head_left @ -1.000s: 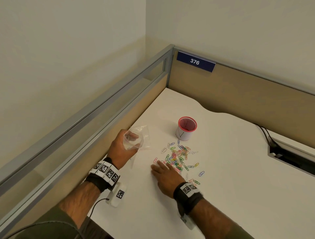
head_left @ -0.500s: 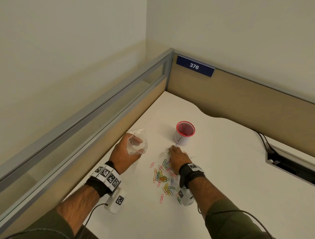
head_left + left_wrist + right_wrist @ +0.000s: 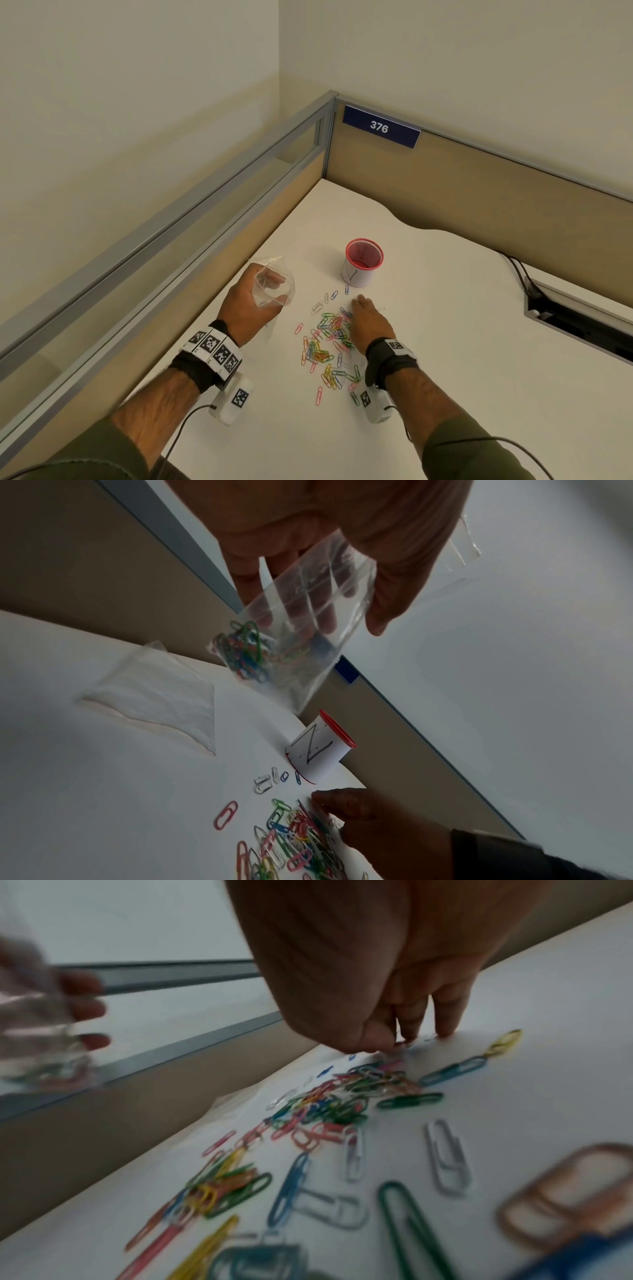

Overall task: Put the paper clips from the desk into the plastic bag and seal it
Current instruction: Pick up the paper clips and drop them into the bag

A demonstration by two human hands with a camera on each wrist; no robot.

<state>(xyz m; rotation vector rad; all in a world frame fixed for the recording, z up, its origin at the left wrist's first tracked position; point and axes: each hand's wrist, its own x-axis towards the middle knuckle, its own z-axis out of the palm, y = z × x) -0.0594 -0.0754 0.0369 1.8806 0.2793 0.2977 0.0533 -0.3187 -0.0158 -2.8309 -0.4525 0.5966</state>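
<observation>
Near pot (image 3: 363,263), right hand (image 3: 371,325) has crept back, fingertips pinching paper clips (image 3: 334,337); left hand (image 3: 251,305) grips plastic bag (image 3: 274,284), partly filled

In the right wrist view, the nearest paper clips (image 3: 561,1199) are blurred and cut off by the lower edge. The right hand (image 3: 369,969) hides its own palm; whether its fingertips (image 3: 445,1031) pinch a clip cannot be determined. The plastic bag (image 3: 37,1031), left of the grip, is smeared by blur and cut off by the left edge.
</observation>
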